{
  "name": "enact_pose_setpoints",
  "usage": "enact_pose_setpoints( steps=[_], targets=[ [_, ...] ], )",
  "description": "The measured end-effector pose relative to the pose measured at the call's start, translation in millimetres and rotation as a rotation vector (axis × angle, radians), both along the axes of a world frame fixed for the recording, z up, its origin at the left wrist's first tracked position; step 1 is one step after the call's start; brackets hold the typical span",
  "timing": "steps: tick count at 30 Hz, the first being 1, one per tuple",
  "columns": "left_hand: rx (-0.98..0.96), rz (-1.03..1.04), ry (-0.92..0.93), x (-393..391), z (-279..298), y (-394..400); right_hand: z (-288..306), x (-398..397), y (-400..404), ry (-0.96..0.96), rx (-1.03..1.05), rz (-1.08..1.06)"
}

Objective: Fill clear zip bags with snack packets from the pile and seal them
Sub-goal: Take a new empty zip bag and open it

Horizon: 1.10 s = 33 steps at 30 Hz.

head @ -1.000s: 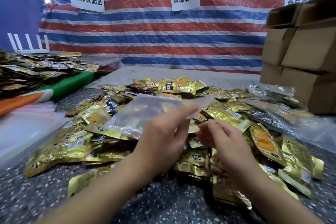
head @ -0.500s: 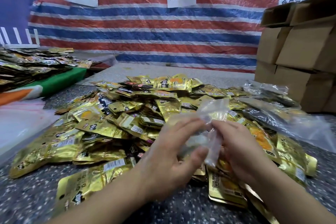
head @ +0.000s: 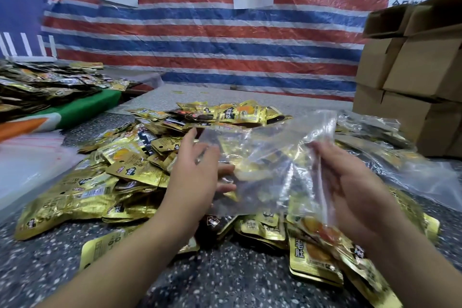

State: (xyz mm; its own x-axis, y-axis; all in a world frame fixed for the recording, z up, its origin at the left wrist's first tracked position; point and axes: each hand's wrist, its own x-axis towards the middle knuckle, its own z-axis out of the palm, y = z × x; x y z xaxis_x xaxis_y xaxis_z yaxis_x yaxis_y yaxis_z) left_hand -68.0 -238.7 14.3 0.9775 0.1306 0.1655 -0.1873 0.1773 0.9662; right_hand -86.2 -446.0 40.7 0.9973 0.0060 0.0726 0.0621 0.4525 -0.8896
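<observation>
A pile of gold snack packets [head: 125, 175] covers the speckled table [head: 225, 282] in front of me. Just above the pile I hold a clear zip bag [head: 262, 157], spread wide and with nothing inside; the packets show through it. My left hand [head: 192, 177] holds the bag's left side, its fingers stretched up along the edge and its thumb behind the plastic. My right hand [head: 355, 190] pinches the bag's right edge, which bunches into folds at my fingers.
Stacked cardboard boxes [head: 420, 70] stand at the right. More clear plastic bags [head: 400, 157] lie over packets at the right, and a flat pile of plastic [head: 30, 162] lies at the left. A second heap of packets [head: 37, 87] sits far left. A striped tarp hangs behind.
The bag was crumpled between my hands half a second ago. Now my hands have moved apart and the bag is spread wide above the pile.
</observation>
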Motion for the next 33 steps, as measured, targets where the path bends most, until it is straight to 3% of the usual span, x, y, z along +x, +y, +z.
enact_pose_setpoints(
  steps=[3, 5, 10, 13, 17, 24, 33],
  targets=[
    [0.081, 0.025, -0.067, -4, 2, -2, 2, 0, -6, -0.051, 0.016, 0.022],
    [0.239, 0.053, -0.207, -8, -1, -4, 0, -3, -4, -0.097, -0.015, 0.017],
    [0.453, 0.023, -0.637, -22, -5, -12, -9, -9, 12, -0.263, -0.343, -0.047],
    [0.548, -0.107, -0.773, -27, -9, -18, -17, -12, 24, -0.297, -0.454, -0.092],
    [0.659, -0.105, -0.754, -25, -16, -24, -25, -12, 31, -0.262, -0.474, -0.004],
    [0.661, -0.102, -0.695, -15, -17, -17, -25, -6, 25, -0.03, -0.147, 0.251],
    [0.73, -0.092, -0.702, -13, -19, -15, -26, -8, 24, -0.205, -0.449, 0.146]
  ],
)
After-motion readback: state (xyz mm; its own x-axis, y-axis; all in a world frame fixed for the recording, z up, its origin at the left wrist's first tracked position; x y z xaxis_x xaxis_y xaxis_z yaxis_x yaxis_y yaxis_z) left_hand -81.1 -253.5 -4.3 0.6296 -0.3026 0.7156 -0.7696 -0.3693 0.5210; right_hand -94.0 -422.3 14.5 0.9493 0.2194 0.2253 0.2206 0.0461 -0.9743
